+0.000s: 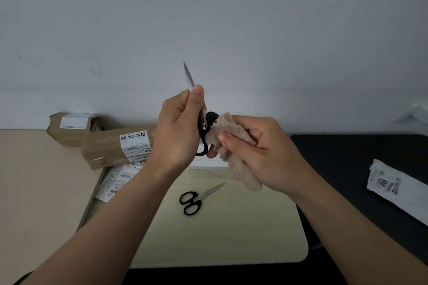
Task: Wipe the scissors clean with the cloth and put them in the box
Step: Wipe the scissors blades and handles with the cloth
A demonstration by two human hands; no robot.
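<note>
**Handle of the raised scissors being wiped**

At centre frame, a pair of black-handled scissors [189, 76] is held tip-up, the blades pinched shut inside the curled fingers of the left hand [178, 132]. A fluffy beige cloth [243, 178] is bunched in the grip of the right hand [257, 148] and pressed against the upper handle loop.

The blades should be kept closed and pinched from the flat sides while the cloth is worked round both loops and into the pivot. The steel is best wiped from pivot to tip, never along the edge.

A second pair of scissors [196, 198] lies untouched on the pale mat [243, 227] at lower centre. Cardboard boxes [111, 148] sit at mid-left; which one is intended cannot be told.
</note>
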